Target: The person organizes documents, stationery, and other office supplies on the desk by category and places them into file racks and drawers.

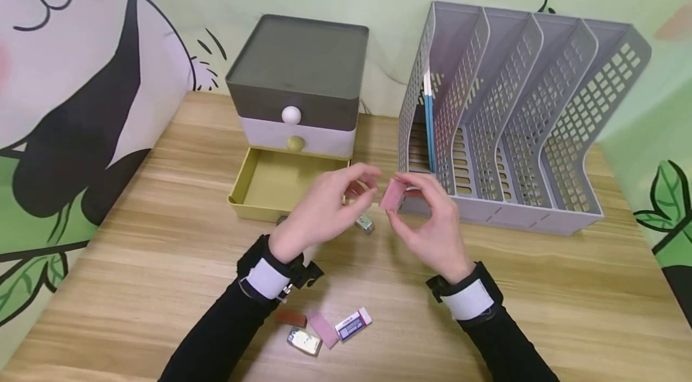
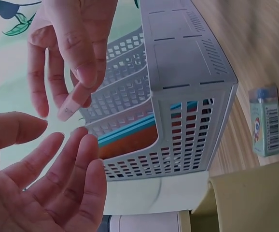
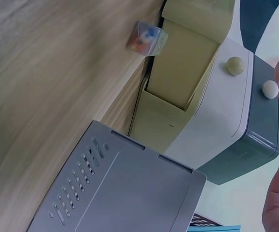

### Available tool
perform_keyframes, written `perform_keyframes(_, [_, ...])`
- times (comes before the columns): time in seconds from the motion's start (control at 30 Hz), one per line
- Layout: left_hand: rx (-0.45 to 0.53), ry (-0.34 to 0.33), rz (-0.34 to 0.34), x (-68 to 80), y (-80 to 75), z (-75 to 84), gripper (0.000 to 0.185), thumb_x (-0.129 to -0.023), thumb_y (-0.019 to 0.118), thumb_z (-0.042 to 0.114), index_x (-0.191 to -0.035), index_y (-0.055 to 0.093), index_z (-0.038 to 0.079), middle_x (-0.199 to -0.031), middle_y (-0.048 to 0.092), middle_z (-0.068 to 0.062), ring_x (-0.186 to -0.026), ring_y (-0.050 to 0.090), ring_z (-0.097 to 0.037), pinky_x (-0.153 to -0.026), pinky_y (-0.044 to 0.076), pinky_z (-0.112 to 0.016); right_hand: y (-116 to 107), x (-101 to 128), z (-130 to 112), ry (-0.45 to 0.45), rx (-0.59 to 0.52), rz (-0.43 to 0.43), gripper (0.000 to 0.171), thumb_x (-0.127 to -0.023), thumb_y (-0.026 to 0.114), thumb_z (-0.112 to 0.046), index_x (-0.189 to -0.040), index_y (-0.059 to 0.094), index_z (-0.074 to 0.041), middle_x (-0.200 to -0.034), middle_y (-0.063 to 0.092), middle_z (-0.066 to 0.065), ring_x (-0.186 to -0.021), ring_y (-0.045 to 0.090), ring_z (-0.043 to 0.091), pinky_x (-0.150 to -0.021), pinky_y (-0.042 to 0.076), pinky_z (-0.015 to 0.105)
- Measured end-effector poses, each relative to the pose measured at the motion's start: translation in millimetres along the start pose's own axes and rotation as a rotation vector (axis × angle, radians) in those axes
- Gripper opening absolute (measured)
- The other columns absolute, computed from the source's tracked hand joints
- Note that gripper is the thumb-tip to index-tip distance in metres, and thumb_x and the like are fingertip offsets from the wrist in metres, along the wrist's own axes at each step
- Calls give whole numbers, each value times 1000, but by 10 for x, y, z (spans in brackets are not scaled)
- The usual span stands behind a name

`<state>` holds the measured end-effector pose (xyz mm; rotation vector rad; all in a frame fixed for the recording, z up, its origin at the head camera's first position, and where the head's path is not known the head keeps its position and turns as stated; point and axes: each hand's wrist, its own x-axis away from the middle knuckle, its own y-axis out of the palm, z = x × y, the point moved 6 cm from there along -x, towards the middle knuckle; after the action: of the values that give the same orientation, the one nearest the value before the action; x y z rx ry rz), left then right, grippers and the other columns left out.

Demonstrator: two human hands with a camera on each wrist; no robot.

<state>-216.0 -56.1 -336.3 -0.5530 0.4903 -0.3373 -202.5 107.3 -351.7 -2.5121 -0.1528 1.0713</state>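
We've got the right hand (image 1: 432, 226) up over the desk (image 1: 540, 286), thumb + fingertips pinching a small pink eraser (image 1: 392, 194) at its edges. Left hand (image 1: 324, 208) is right beside it, fingers loosely spread & relaxed, holding nothing; the left wrist view shows its fingertips just short of the eraser, not touching. Both hover in front of the pulled-out yellow drawer (image 1: 270, 181) of the small drawer unit (image 1: 297, 81), w/ the grey file rack (image 1: 513, 124) just to the right.

Risks as we judge them: the pinch is light & on the edges only, so the eraser could slip or twist out and drop to the desk, maybe bounce toward the rack base or the small boxed item (image 1: 364, 224) lying under the hands. With the left hand this close, a bump could knock it loose too.

Writing: a white-sleeved eraser (image 1: 353, 325) near our left sleeve has a blue label, text too small to read. The boxed item shows a barcode & a little cartoon figure in the left wrist view; no brand legible. A foil-wrapped piece (image 1: 304, 341), a second pink eraser (image 1: 322, 328) & a brown one (image 1: 290, 317) sit by it, no readable print
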Motion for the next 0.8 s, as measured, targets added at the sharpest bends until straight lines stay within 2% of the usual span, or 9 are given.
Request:
perform_keyframes(0.33, [66, -6, -65, 6, 83, -3, 33, -95, 61, 8, -126, 56, 2, -102, 69, -8, -89, 66, -14, -79, 53, -23, 26, 20, -3, 9, -80, 11, 64, -64, 77, 20, -123, 58, 5, -116, 62, 16, -102, 59, 27, -85, 53, 40])
perform_keyframes(0.5, [113, -18, -63, -5, 113, -17, 36, -94, 63, 8, -129, 54, 3, -105, 68, -9, -88, 66, -15, -78, 53, -24, 45, 26, 5, 1, -82, 22, 61, -65, 78, 17, -122, 59, 4, -114, 63, 15, -102, 60, 27, -86, 53, 34])
perform_keyframes(0.63, [135, -22, -55, -10, 128, -28, 38, -93, 64, 7, -129, 53, 3, -103, 69, -8, -88, 66, -15, -77, 53, -24, 72, 33, 6, -8, -74, 19, 61, -66, 79, 15, -122, 59, 4, -114, 64, 14, -102, 61, 26, -85, 53, 36])
perform_keyframes(0.8, [109, -3, -43, -4, 76, -59, 39, -92, 64, 3, -130, 53, 3, -98, 68, -6, -87, 65, -15, -77, 53, -25, 103, 44, -5, 5, -69, 11, 61, -66, 80, 12, -123, 59, 4, -117, 63, 15, -106, 59, 27, -85, 53, 35])
